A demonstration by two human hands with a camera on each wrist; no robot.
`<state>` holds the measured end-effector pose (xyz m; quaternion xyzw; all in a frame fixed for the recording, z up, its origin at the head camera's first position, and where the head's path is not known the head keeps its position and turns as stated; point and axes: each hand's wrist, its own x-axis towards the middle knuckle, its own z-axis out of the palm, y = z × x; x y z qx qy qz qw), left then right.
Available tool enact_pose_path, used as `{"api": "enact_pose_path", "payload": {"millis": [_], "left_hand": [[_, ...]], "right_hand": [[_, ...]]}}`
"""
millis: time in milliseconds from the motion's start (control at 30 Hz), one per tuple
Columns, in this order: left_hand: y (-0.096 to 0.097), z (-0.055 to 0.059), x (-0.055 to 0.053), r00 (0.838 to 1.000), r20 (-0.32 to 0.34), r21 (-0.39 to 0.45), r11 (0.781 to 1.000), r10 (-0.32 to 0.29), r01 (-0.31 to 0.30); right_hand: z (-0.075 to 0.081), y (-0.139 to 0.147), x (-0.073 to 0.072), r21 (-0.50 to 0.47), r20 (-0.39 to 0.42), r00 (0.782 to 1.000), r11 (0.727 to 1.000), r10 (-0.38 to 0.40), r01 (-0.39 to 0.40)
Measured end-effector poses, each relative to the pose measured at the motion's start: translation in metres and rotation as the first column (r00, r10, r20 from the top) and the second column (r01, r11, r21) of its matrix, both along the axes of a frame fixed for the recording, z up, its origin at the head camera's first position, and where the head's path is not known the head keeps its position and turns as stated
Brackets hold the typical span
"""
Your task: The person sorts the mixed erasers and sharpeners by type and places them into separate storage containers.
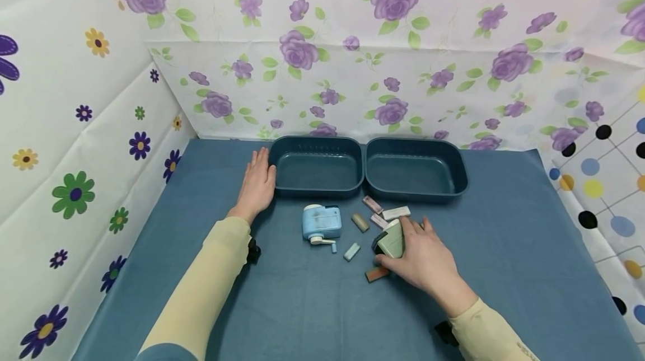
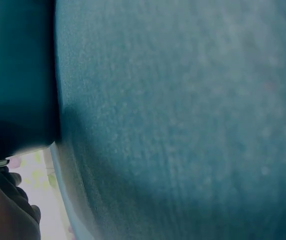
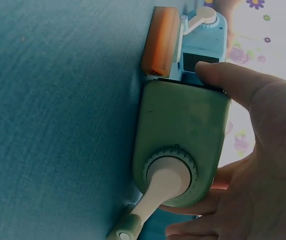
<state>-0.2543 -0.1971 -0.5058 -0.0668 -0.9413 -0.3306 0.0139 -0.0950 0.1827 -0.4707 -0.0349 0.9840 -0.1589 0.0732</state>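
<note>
My right hand (image 1: 425, 254) grips a green hand-crank pencil sharpener (image 1: 392, 242), its thumb at one end and fingers round the other. In the right wrist view, the white crank (image 3: 168, 177) with its green knob faces the camera. My left hand (image 1: 256, 182) lies with straight fingers against the left end of the left dark-blue tray (image 1: 317, 190). A light-blue hand-crank pencil sharpener (image 1: 321, 222) stands on the table between the hands. An orange-brown block (image 1: 377, 275) lies just by the right thumb.
A second dark-blue tray (image 1: 417, 196) stands beside the left one. Small blocks lie before the trays: a tan one (image 1: 360, 223), a mint one (image 1: 351, 252), a white one (image 1: 396, 213) and pink ones (image 1: 372, 205). Flowered sheets (image 1: 347, 92) rise behind the blue cloth (image 1: 312, 310).
</note>
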Motion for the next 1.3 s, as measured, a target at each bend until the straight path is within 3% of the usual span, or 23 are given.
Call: {"api": "enact_pose_path", "payload": {"millis": [600,1033,1300], "left_hand": [[0.000,-0.003,0.004,1.000,-0.010,0.015,1.000,-0.004,0.004],[0.002,-0.003,0.001,1.000,-0.016,0.013,1.000,-0.013,0.013],[0.000,-0.004,0.001,1.000,-0.016,0.007,1.000,-0.005,0.005]], "right_hand": [[-0.003,-0.004,0.001,-0.037,0.018,0.999,0.999,0.032,-0.031],[0.000,-0.002,-0.002,-0.097,-0.096,0.993,0.992,0.071,-0.080],[0.008,0.003,0.004,-0.120,-0.095,0.991,0.987,0.092,-0.103]]}}
